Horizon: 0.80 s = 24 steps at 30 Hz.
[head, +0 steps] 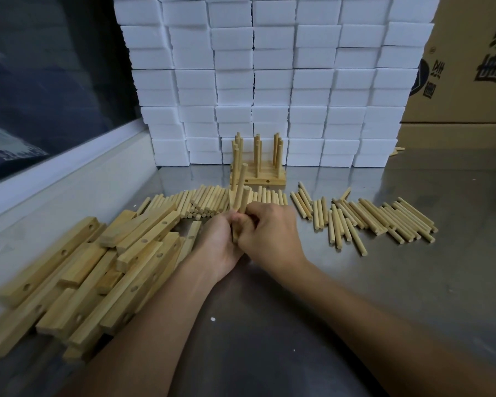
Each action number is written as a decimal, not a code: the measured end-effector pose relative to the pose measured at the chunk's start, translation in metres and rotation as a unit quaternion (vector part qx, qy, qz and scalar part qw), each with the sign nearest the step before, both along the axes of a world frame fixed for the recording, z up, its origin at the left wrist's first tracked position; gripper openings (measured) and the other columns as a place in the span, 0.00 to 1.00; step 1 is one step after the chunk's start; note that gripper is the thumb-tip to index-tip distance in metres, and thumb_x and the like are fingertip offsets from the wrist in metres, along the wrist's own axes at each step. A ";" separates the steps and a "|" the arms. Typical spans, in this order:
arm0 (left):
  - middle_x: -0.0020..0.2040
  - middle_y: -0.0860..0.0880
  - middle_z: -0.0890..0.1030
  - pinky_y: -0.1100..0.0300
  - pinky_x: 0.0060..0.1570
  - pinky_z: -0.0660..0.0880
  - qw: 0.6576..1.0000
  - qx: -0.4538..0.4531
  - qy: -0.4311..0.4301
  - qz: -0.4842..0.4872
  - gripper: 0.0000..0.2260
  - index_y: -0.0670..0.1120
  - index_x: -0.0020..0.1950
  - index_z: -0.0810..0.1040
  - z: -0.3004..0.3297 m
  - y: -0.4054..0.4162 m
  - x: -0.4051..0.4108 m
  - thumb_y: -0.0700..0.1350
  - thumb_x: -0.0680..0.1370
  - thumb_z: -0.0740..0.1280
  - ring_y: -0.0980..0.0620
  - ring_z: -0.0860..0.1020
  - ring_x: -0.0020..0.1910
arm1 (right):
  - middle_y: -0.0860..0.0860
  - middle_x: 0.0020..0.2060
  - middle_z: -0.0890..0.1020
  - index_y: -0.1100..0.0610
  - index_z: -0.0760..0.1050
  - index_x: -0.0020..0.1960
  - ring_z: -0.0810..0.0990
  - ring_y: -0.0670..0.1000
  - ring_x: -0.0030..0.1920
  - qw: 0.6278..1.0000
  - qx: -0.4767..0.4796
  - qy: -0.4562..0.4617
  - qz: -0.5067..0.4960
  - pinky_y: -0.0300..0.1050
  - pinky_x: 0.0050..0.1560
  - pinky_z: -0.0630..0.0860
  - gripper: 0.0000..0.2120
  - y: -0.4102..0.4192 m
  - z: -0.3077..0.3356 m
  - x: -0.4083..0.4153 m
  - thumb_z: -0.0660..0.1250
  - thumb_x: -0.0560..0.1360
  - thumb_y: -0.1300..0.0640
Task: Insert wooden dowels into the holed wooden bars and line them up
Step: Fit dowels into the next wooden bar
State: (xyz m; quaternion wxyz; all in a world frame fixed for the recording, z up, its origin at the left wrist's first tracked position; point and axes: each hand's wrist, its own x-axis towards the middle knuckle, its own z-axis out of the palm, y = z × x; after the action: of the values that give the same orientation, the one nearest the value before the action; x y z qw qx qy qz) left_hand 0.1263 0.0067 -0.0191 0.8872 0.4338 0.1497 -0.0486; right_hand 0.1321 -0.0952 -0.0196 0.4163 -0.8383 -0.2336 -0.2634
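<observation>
left hand (221, 242): grips bar (234, 233) (mostly hidden)
right hand (265, 227): pinches dowels (242, 190)
risk: dowel may jam if tilted

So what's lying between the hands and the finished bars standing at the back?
In the head view, a row of loose dowels lies on the table between the hands and the finished bars; beyond that row, bare metal table.

— What do the hands hold at the middle of the frame?
— The left hand (218, 242) and right hand (265, 230) grip a bar with upright dowels (241, 187).
— And around them?
— Holed bars (78, 276) piled lower left, loose dowels (378, 222) at right, finished bars (258, 167) before white blocks (269, 81).
</observation>
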 end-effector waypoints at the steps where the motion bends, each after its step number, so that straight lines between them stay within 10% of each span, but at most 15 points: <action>1: 0.36 0.41 0.85 0.60 0.29 0.79 1.000 -0.001 -0.002 0.001 0.17 0.35 0.52 0.78 0.000 0.000 0.000 0.43 0.85 0.54 0.47 0.85 0.35 | 0.47 0.23 0.72 0.53 0.71 0.29 0.72 0.49 0.26 1.000 0.008 0.000 -0.004 0.43 0.29 0.70 0.17 0.001 -0.001 -0.001 0.69 0.75 0.60; 9: 0.45 0.40 0.83 0.55 0.37 0.79 1.000 0.023 -0.005 0.011 0.16 0.37 0.65 0.75 -0.002 0.000 0.002 0.44 0.85 0.54 0.46 0.84 0.43 | 0.53 0.24 0.75 0.64 0.74 0.31 0.72 0.52 0.26 0.998 -0.005 -0.020 0.053 0.47 0.30 0.71 0.15 -0.007 0.001 0.003 0.69 0.75 0.64; 12: 0.41 0.42 0.83 0.57 0.33 0.79 1.000 0.013 -0.002 0.007 0.15 0.38 0.61 0.76 0.000 -0.001 0.002 0.44 0.85 0.53 0.48 0.84 0.39 | 0.45 0.25 0.72 0.59 0.72 0.31 0.69 0.42 0.26 0.996 -0.025 -0.030 0.082 0.31 0.30 0.65 0.16 -0.010 0.004 0.004 0.69 0.76 0.62; 24: 0.41 0.41 0.85 0.58 0.32 0.80 1.000 -0.016 -0.022 -0.014 0.15 0.37 0.59 0.77 0.000 0.001 0.002 0.44 0.85 0.55 0.48 0.86 0.38 | 0.43 0.30 0.74 0.60 0.78 0.39 0.71 0.40 0.30 0.992 -0.013 -0.021 0.125 0.30 0.34 0.67 0.09 -0.018 0.001 0.003 0.68 0.78 0.64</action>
State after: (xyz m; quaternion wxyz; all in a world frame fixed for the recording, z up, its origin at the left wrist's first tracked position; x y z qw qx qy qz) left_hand 0.1286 0.0076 -0.0194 0.8962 0.4227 0.1234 -0.0541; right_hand 0.1352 -0.1132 -0.0189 0.4305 -0.8018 -0.3489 -0.2239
